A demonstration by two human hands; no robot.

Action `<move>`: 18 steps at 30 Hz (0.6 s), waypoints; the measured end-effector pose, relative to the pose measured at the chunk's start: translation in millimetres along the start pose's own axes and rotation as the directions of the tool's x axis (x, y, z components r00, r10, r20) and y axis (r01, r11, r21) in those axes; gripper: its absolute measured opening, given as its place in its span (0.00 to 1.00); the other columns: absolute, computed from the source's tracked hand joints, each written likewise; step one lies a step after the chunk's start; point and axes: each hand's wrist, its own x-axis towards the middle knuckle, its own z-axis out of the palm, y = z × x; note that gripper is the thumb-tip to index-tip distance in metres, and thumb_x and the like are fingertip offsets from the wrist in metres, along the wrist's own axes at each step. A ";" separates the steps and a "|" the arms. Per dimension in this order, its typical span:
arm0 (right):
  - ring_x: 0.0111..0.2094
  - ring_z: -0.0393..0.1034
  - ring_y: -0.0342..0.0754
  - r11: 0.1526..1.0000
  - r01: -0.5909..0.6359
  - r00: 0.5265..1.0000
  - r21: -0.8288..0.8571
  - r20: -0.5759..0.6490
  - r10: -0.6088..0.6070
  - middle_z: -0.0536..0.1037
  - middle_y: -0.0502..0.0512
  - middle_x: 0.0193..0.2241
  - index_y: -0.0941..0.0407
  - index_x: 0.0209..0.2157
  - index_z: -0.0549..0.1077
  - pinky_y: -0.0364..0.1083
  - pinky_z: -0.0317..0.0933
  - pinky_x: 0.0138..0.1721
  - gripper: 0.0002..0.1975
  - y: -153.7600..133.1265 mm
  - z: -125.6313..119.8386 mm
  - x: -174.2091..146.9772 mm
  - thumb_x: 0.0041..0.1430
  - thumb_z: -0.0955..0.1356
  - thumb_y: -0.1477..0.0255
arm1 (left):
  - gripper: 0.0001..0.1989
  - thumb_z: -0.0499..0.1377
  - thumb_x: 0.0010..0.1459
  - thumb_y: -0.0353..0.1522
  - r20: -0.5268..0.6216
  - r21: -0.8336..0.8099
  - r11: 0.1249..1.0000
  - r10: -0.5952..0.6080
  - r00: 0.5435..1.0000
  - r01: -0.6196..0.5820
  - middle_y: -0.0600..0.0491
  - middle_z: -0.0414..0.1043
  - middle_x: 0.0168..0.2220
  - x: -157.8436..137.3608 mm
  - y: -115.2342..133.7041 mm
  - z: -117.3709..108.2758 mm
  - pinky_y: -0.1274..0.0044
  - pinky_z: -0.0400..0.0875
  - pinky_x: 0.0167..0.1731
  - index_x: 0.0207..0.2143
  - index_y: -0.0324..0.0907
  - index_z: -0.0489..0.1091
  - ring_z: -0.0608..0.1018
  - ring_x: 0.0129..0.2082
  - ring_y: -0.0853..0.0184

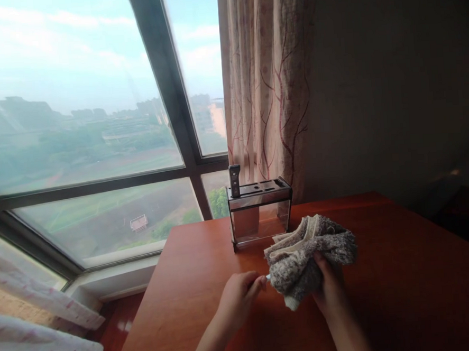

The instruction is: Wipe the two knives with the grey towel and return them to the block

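The right hand grips a bunched grey cloth above the bench, just in front of the knife rack at the far edge. The left hand pinches something small and pale against the cloth; bare wood lies to the right.

Speckled grey-brown cloth, reddish-brown table

Knife rack upright at table's far edge, just beyond cloth; blocks reach toward window. Curtain behind rack. Tabletop right of cloth open; left strip open to edge.
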 end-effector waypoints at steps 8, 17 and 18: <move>0.47 0.72 0.54 0.999 0.026 0.998 -0.020 -0.054 -0.027 0.77 0.50 0.48 0.49 0.55 0.67 0.55 0.66 0.50 0.32 3.1 2.7 2.8 0.47 0.73 0.60 | 0.14 0.54 0.63 0.40 -0.247 0.295 0.943 0.233 0.941 -0.156 0.53 0.71 0.27 -2.1 -3.9 3.3 0.79 0.60 0.29 0.32 0.42 0.73 0.70 0.26 0.69; 0.48 0.72 0.55 0.995 -0.017 1.000 0.094 0.002 0.017 0.77 0.52 0.49 0.49 0.56 0.67 0.56 0.65 0.50 0.33 -0.4 -3.9 1.0 0.47 0.74 0.61 | 0.25 0.47 0.63 0.47 0.045 -0.061 0.998 -0.007 0.999 0.010 0.57 0.58 0.19 0.7 0.2 -0.2 0.79 0.54 0.22 0.21 0.40 0.64 0.60 0.21 0.72; 0.48 0.72 0.55 0.993 -0.034 0.999 0.110 0.012 0.033 0.77 0.52 0.48 0.49 0.55 0.68 0.57 0.65 0.51 0.33 0.0 -5.3 1.0 0.47 0.74 0.60 | 0.26 0.46 0.63 0.48 0.112 -0.136 0.989 -0.036 0.993 0.051 0.58 0.56 0.18 0.6 0.3 -0.8 0.79 0.52 0.21 0.20 0.40 0.62 0.58 0.20 0.72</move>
